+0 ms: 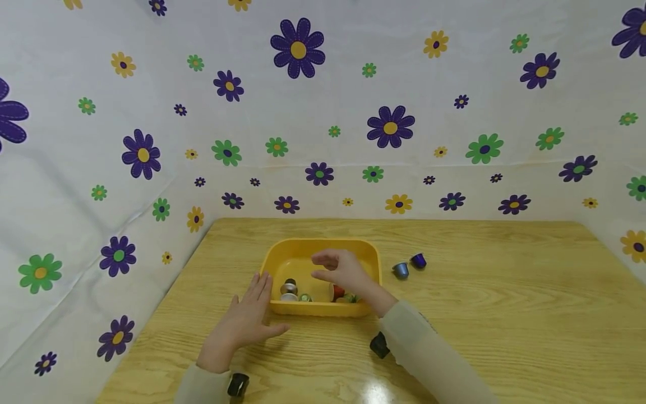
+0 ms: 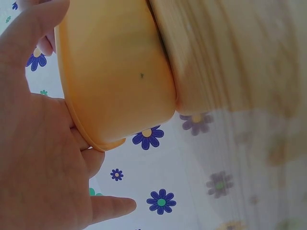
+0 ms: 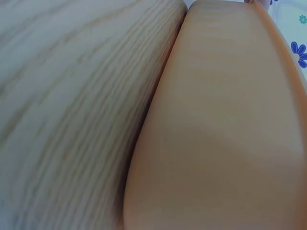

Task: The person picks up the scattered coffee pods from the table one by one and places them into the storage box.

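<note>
A yellow plastic tub (image 1: 323,308) stands on the wooden table. Inside its near left corner lie several coffee capsules, among them a silvery one (image 1: 289,288) and a small green one (image 1: 305,298). A red capsule (image 1: 336,291) lies toward the near right, with greenish ones (image 1: 349,298) partly behind my wrist. My left hand (image 1: 245,318) touches the tub's left rim with straight fingers, thumb spread. Above the tub's inside hovers my right hand (image 1: 345,272), fingers loosely bent and thumb apart; I see nothing between them. The right wrist view shows the tub's wall (image 3: 216,120) but not the hand.
Right of the tub, a light blue capsule (image 1: 401,270) and a dark blue capsule (image 1: 418,261) lie close together on the table (image 1: 504,314). A white cloth (image 1: 343,84) with printed flowers hangs behind the table and along its sides.
</note>
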`<control>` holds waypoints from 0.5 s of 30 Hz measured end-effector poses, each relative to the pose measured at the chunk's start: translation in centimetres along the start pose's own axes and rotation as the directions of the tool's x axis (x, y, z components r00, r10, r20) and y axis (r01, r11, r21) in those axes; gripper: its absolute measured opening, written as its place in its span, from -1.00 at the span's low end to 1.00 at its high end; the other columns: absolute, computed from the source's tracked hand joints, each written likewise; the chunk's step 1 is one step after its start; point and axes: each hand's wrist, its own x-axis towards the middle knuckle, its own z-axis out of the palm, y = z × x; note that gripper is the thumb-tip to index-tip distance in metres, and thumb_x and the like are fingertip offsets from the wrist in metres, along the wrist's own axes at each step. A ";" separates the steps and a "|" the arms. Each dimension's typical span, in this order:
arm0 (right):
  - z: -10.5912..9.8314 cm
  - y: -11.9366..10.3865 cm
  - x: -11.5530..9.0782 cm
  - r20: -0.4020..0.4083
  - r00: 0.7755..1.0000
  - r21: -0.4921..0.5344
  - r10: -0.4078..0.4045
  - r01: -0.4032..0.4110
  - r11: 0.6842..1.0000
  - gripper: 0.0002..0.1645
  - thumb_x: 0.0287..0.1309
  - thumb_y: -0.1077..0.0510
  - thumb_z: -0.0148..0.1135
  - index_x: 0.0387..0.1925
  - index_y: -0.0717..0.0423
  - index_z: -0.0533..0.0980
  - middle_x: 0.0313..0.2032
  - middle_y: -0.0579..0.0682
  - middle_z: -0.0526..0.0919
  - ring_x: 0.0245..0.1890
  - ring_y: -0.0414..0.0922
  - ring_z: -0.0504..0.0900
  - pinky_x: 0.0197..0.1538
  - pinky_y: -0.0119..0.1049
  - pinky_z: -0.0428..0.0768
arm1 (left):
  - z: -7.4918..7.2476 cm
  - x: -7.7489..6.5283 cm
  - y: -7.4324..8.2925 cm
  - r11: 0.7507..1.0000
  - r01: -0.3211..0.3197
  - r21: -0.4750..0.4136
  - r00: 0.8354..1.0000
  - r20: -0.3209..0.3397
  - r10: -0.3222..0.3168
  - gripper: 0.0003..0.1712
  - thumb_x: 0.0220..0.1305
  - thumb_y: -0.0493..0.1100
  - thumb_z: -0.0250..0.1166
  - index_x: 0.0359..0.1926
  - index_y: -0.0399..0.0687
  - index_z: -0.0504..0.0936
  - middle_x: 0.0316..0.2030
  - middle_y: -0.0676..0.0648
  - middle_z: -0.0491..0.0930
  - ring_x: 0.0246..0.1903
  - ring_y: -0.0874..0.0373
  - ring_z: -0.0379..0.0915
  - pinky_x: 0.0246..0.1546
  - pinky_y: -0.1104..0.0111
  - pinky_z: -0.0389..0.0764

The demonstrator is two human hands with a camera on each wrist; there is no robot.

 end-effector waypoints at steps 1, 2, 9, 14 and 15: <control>-0.1 0.0 0.0 -0.001 1.000 0.008 0.001 -0.001 1.000 -0.53 0.04 0.17 0.23 -0.01 0.32 0.44 -0.05 0.17 0.52 0.00 0.06 0.45 0.05 -0.18 0.37 | 0.0 0.0 0.0 1.000 0.000 -0.001 1.000 0.002 0.000 0.17 -0.02 0.31 0.19 0.32 -0.35 -0.14 0.32 -0.27 -0.19 0.30 -0.10 -0.39 -0.01 -0.28 -0.02; -0.2 0.0 -0.1 -0.002 1.000 0.013 0.004 -0.004 1.000 -0.53 0.04 0.18 0.23 -0.01 0.32 0.44 -0.05 0.18 0.51 0.00 0.06 0.44 0.06 -0.19 0.36 | 0.0 0.0 0.0 1.000 0.000 -0.005 1.000 0.003 0.000 0.17 -0.02 0.31 0.19 0.32 -0.35 -0.14 0.32 -0.27 -0.20 0.30 -0.10 -0.39 -0.01 -0.28 -0.02; -1.3 -1.7 -1.1 -0.017 1.000 -0.001 0.002 -0.002 1.000 -0.58 0.05 0.25 0.20 -0.03 0.38 0.43 -0.05 0.26 0.49 0.00 0.12 0.43 0.07 -0.16 0.35 | 0.0 0.1 0.1 1.000 0.005 0.002 1.000 0.007 -0.005 0.17 -0.02 0.32 0.19 0.32 -0.35 -0.14 0.32 -0.27 -0.20 0.30 -0.09 -0.39 -0.01 -0.28 -0.03; -2.1 -0.4 -1.0 -0.030 1.000 -0.009 -0.010 0.010 1.000 -0.56 0.05 0.21 0.22 -0.03 0.36 0.44 -0.05 0.25 0.50 0.00 0.09 0.44 0.05 -0.18 0.37 | 0.0 0.0 0.1 1.000 0.004 -0.001 1.000 0.007 -0.004 0.17 -0.02 0.31 0.20 0.32 -0.35 -0.15 0.32 -0.27 -0.20 0.30 -0.10 -0.39 -0.01 -0.29 -0.04; -2.3 0.1 -1.0 -0.030 1.000 0.000 -0.007 0.007 1.000 -0.54 0.04 0.19 0.22 -0.02 0.34 0.44 -0.05 0.24 0.49 0.00 0.08 0.44 0.05 -0.19 0.37 | 0.0 0.0 0.1 1.000 0.004 -0.003 1.000 0.009 -0.004 0.17 -0.02 0.30 0.20 0.32 -0.35 -0.15 0.32 -0.27 -0.21 0.30 -0.10 -0.40 -0.01 -0.29 -0.04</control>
